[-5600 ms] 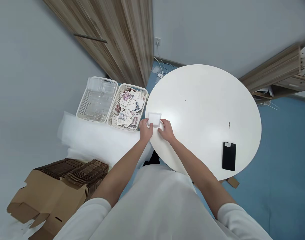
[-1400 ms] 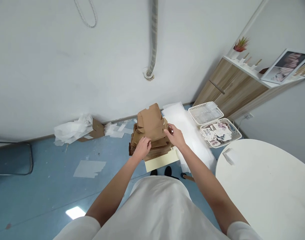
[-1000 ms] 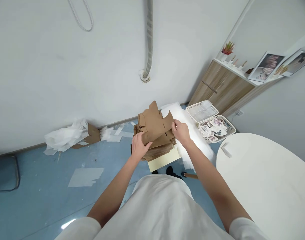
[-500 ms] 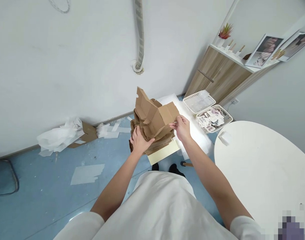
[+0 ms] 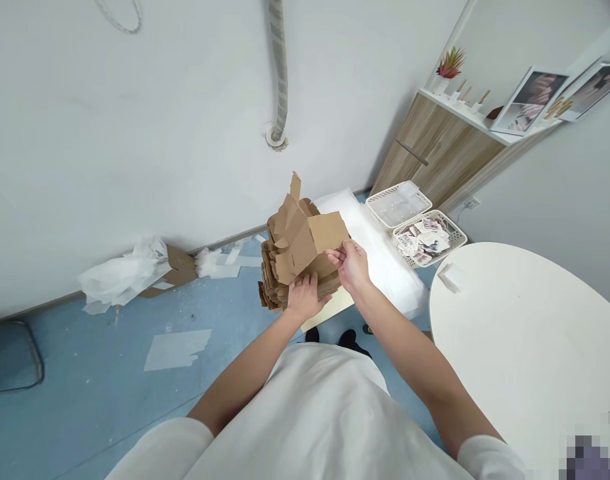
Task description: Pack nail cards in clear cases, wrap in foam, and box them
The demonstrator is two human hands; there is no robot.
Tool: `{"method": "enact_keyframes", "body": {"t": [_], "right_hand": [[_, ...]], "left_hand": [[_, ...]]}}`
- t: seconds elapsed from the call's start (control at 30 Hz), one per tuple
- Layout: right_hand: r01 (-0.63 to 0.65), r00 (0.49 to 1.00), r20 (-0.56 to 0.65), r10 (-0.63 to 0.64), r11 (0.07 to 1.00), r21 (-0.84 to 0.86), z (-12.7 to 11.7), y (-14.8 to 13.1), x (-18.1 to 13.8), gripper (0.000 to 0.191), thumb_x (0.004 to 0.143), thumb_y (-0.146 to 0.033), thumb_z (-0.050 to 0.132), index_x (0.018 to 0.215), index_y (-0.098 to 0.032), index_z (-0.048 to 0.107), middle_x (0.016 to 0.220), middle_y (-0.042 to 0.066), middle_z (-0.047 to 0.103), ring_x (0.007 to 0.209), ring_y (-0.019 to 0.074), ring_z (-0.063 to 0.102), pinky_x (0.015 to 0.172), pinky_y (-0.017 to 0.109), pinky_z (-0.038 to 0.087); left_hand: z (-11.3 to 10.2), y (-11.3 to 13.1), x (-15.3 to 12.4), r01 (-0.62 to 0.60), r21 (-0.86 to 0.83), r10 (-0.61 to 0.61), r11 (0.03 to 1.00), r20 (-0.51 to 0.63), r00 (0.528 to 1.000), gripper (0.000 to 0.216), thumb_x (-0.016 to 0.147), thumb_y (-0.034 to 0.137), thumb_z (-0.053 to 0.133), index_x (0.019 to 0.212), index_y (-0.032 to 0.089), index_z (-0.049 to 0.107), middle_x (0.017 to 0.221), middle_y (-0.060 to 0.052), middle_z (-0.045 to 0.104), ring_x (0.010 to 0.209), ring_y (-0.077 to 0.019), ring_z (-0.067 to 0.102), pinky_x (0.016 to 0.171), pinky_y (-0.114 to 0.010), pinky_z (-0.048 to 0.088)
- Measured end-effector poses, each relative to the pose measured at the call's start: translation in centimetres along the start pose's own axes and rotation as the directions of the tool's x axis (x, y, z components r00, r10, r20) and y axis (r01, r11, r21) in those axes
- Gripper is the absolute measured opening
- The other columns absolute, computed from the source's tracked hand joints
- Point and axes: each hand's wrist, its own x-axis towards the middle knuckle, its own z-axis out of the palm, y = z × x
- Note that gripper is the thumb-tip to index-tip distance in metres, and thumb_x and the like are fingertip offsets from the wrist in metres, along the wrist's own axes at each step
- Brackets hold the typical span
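Note:
My right hand [image 5: 352,267] is closed in a pinch on the near right edge of a brown cardboard box blank [image 5: 297,240], which is partly folded and tilted up. Beneath it lies an uneven stack of flattened cardboard boxes [image 5: 271,280]. My left hand [image 5: 307,297] rests on the near side of the cardboard, fingers stretched out and thumb apart, close to the blank's lower edge. Under the stack a pale yellow board [image 5: 329,312] shows in part.
White foam sheeting [image 5: 395,280] lies right of the stack, beside a basket of printed packets [image 5: 429,237] and another white basket [image 5: 397,203]. A round white table [image 5: 529,333] stands at right. A cardboard box [image 5: 179,270] with plastic wrap sits by the wall.
My right hand has drawn the box blank's edge toward me and slightly left, tilting the blank. My left hand has shifted right, from the stack's left side to its near middle.

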Motion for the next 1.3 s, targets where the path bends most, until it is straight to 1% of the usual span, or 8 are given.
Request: {"method": "enact_keyframes", "body": {"t": [0.2,0.3,0.4,0.63,0.77,0.97,1.17,1.3], "right_hand": [[0.085,0.996,0.002,-0.085,0.995,0.055,-1.5,-3.2,-0.4,0.011,0.074,-0.029,0.052,0.073,-0.018,0.048,0.056,-0.006,0.051,0.053,0.0077,0.061,0.046,0.014,0.05],[0.143,0.988,-0.067,-0.138,0.987,0.078,-3.6,-4.4,-1.0,0.011,0.073,-0.028,0.054,0.074,-0.018,0.049,0.055,-0.006,0.054,0.052,0.0068,0.061,0.045,0.012,0.049],[0.188,0.971,-0.166,-0.172,0.978,0.086,-6.2,-4.8,-1.7,0.011,0.073,-0.027,0.055,0.075,-0.018,0.05,0.057,-0.006,0.057,0.05,0.0052,0.06,0.045,0.011,0.048],[0.272,0.894,-0.365,-0.26,0.962,-0.019,-13.1,-4.7,-4.6,0.02,0.07,-0.035,0.058,0.077,-0.018,0.052,0.055,-0.008,0.054,0.049,0.0074,0.061,0.045,0.014,0.05],[0.304,0.805,-0.5,-0.318,0.946,-0.113,-18.0,-4.7,-7.4,0.023,0.071,-0.039,0.058,0.075,-0.017,0.051,0.053,-0.007,0.052,0.053,0.0103,0.063,0.046,0.016,0.051],[0.295,0.672,-0.633,-0.385,0.923,-0.249,-25.4,-4.6,-12.9,0.029,0.076,-0.042,0.051,0.089,-0.016,0.054,0.058,-0.003,0.058,0.058,0.0135,0.065,0.05,0.022,0.053],[0.223,0.542,-0.738,-0.402,0.915,-0.335,-33.6,-4.6,-18.4,0.032,0.075,-0.042,0.051,0.094,-0.017,0.05,0.067,-0.001,0.06,0.059,0.0139,0.064,0.052,0.025,0.052],[-0.039,0.468,-0.764,-0.444,0.853,-0.52,-39.4,-4.3,-21.9,0.034,0.076,-0.043,0.047,0.097,-0.017,0.05,0.081,0.004,0.063,0.061,0.0154,0.063,0.055,0.028,0.049]], "left_hand": [[-0.6,-1.8,-0.4,-0.021,-0.339,-0.013,0.941,-0.096,0.995,0.074,0.067,0.06,0.053,0.125,0.018,0.035,0.124,-0.016,0.046,0.117,-0.0315,0.04,0.097,-0.05,0.026],[-1.2,-1.9,-0.2,-0.153,-0.711,-0.023,0.687,-0.231,0.973,0.079,0.07,0.065,0.045,0.132,0.023,0.021,0.132,-0.014,0.038,0.118,-0.026,0.041,0.093,-0.042,0.037],[-2.4,-1.3,0.7,-0.135,-0.886,-0.244,0.444,-0.265,0.933,0.069,0.077,0.062,0.034,0.134,0.028,0.014,0.134,-0.012,0.037,0.117,-0.0226,0.044,0.087,-0.038,0.043],[-3.2,2.0,3.6,-0.104,-0.987,-0.305,0.124,-0.137,0.942,0.051,0.076,0.052,0.049,0.116,0.02,0.049,0.118,-0.01,0.054,0.106,-0.0226,0.052,0.081,-0.034,0.047],[-1.0,5.9,4.6,0.007,-0.975,-0.123,0.221,-0.021,0.992,0.045,0.074,0.042,0.055,0.113,0.019,0.052,0.109,-0.01,0.058,0.098,-0.02,0.057,0.081,-0.034,0.046],[3.1,14.1,4.7,-0.043,-0.864,0.115,0.501,0.017,0.993,0.064,0.064,0.03,0.067,0.12,0.017,0.042,0.108,-0.011,0.056,0.086,-0.0164,0.059,0.074,-0.03,0.048],[7.0,23.1,3.1,-0.16,-0.762,0.307,0.627,0.053,0.95,0.048,0.072,0.018,0.053,0.118,0.019,0.044,0.11,-0.009,0.056,0.087,-0.0155,0.059,0.069,-0.026,0.048],[9.7,28.8,2.1,-0.255,-0.743,0.48,0.619,0.101,0.871,0.037,0.077,0.017,0.043,0.113,0.018,0.05,0.106,-0.006,0.059,0.09,-0.0158,0.057,0.078,-0.029,0.045]]}}
